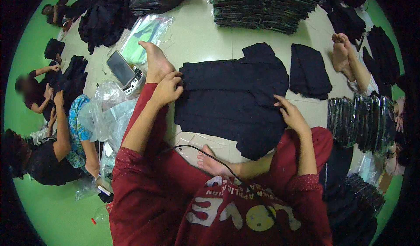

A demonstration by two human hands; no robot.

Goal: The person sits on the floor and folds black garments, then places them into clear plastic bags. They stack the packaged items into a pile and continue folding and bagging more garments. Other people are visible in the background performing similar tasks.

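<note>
A black short-sleeved shirt [223, 88] lies spread on the pale floor in front of me, its hem to the left and its sleeves to the right. My left hand [168, 90] is at the hem, with fingers curled and closed on the cloth edge. At the opposite end, my right hand [294, 115] rests by the neck of the shirt. Its fingers are apart, the tips touching the fabric. Just beyond the shirt's right end sits a folded black garment [309, 72], apart from it.
A large stack of bagged black garments [267, 5] stands at the far side, with another bagged row [361, 121] at right. A phone [120, 68] and clear plastic bags [105, 108] lie left. Other people sit on both sides. A dark cord [205, 152] crosses my lap.
</note>
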